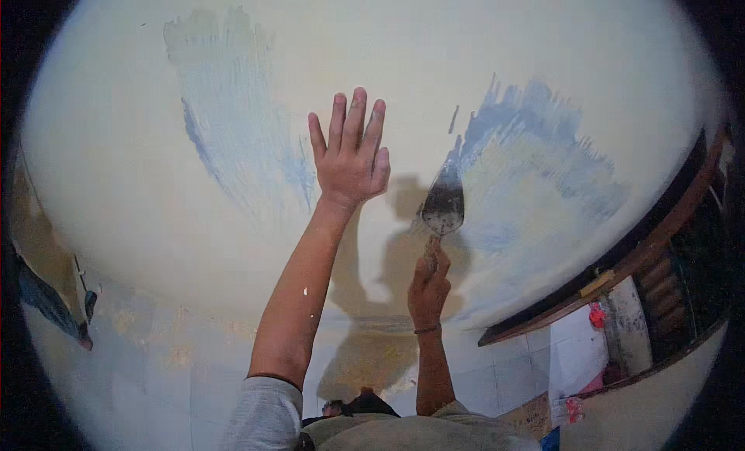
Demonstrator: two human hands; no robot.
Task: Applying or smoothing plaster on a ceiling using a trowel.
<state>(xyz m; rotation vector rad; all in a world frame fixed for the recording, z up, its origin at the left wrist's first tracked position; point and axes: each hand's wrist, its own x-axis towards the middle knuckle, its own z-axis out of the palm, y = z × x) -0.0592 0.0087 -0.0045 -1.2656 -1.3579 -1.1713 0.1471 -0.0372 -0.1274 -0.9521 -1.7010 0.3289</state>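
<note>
My left hand (348,157) is spread flat on the pale cream wall (326,32), fingers pointing up and holding nothing. To its right, my right hand (430,286) is closed round the handle of a trowel (445,201). The dark, stained blade points upward and tapers toward its tip, close to the edge of a bluish-grey patch (535,113) on the wall. Left of my left hand lies another streaky bluish-grey patch (240,133). My palm and most of the trowel handle are hidden. White flecks show on my left forearm.
A dark wooden door or window frame (590,284) crosses the right side. White material with red flowers (597,315) hangs beneath it. Pale tiles (171,373) cover the lower wall, with worn patches above. Something dark (50,303) hangs at the far left.
</note>
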